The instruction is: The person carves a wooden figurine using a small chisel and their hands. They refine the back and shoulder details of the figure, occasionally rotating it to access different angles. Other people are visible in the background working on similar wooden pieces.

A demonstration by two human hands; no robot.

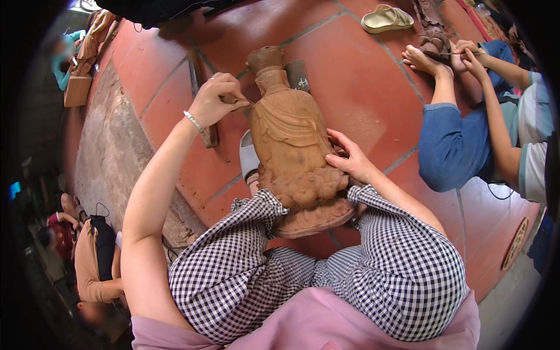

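Statue (289, 128), brown and carved, was between your knees, tilted away from you, its base (315, 221) nearest your lap and its head (265, 58) farthest out over the tiles (373, 105). Your left hand (213, 100) was at its left shoulder, thumb and fingertips pinched together; whether something thin was caught between them, you could not have told from this view. Your right hand (357, 163) was grasping the lower right side, thumb laid on the near face and fingers round the edge, apparently to steady it.

As for progress, the shaping looked well along: the folds of the robe, the rounded lumps below them and the flared base were all cut. The surface was uneven in tone, darker in the hollows, so you seemed to be at fine handwork rather than heavy cutting. How much of that was done was hard to judge, and the far side was hidden from you. No paint or gloss coat showed on the visible side, though whether one was wanted could not be told
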